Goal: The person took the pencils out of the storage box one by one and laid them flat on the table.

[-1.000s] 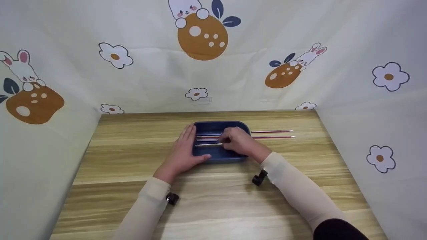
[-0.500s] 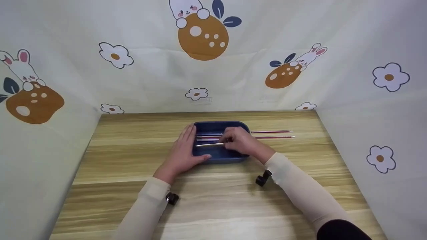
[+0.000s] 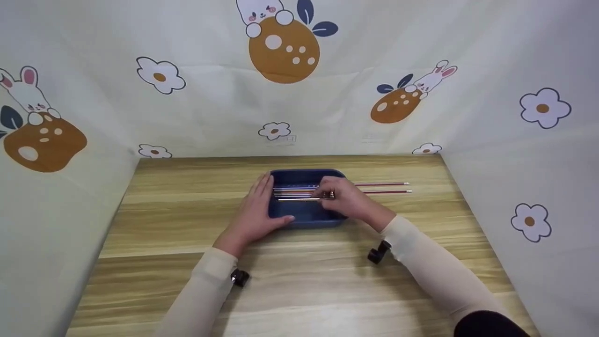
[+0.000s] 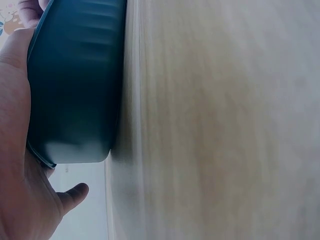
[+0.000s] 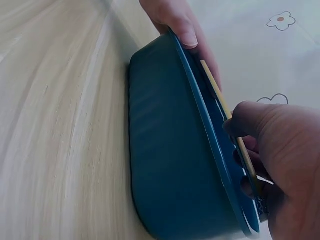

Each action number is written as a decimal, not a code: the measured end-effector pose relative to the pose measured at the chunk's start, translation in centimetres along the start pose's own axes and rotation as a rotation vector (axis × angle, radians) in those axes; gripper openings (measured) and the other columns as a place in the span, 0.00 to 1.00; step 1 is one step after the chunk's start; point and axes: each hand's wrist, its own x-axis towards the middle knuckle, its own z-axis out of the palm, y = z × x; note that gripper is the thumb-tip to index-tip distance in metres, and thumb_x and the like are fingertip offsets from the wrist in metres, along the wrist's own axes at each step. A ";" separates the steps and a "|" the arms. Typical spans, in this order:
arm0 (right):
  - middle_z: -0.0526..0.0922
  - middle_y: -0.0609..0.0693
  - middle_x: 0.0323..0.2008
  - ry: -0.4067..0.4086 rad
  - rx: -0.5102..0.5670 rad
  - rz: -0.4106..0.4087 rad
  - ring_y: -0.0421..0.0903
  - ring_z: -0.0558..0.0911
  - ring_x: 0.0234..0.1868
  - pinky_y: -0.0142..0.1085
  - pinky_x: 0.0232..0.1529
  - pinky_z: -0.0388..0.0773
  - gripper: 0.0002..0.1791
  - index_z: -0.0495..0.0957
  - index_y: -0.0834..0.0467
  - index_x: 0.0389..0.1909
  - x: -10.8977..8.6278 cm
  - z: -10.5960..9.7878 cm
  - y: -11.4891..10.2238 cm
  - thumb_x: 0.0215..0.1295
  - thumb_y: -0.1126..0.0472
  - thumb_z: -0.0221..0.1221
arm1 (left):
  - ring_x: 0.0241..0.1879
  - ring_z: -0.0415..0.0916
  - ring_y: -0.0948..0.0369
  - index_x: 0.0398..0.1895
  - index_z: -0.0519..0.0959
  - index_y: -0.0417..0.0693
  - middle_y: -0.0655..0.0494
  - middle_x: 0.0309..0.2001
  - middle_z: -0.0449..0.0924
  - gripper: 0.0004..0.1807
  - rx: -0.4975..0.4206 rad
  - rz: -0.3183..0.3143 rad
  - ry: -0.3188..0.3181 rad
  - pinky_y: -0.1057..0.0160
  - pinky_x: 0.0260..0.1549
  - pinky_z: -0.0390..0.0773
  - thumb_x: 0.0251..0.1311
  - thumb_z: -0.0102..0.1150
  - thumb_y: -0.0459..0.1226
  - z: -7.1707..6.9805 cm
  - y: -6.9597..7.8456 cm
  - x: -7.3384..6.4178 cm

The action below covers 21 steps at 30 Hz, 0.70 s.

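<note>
A deep blue plastic box [image 3: 306, 217] stands on the wooden table, with several thin pencils [image 3: 290, 189] lying lengthwise inside. My right hand [image 3: 344, 196] reaches over its right end and pinches a gold-coloured pencil [image 5: 220, 92] between thumb and fingers. In the right wrist view that pencil runs along just above the rim, its lower end dark. My left hand [image 3: 250, 210] rests with straight fingers along the box's left end, thumb over the near corner. In the left wrist view the box's near side [image 4: 80, 85] fills the upper left, with the left hand against it.
Two red-and-white pencils [image 3: 388, 191] with white eraser ends extend to the right of the box on the table [image 3: 187, 224]. A pale cloth [image 3: 210, 107] printed with rabbits and flowers hangs behind and at both sides.
My right hand has slid to the right. The gold pencil it pinches has shifted right and back, nearer the other pencils. My left hand stays on the box.
</note>
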 end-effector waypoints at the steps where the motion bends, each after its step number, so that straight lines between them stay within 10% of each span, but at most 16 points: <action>1: 0.87 0.50 0.41 0.004 0.005 -0.006 0.49 0.82 0.45 0.42 0.48 0.80 0.13 0.93 0.62 0.48 -0.1 -0.1 0.1 0.67 0.73 0.68 | 0.90 0.36 0.47 0.92 0.44 0.41 0.46 0.91 0.40 0.73 0.002 -0.001 -0.001 0.42 0.85 0.49 0.59 0.72 0.72 0.0 0.0 0.0; 21: 0.86 0.48 0.42 0.007 0.022 0.067 0.46 0.80 0.45 0.37 0.46 0.79 0.14 0.93 0.59 0.50 -3.6 -3.0 0.5 0.69 0.74 0.67 | 0.90 0.35 0.47 0.92 0.43 0.43 0.48 0.92 0.38 0.73 0.034 -0.024 -0.019 0.36 0.83 0.51 0.60 0.68 0.75 0.0 0.0 0.0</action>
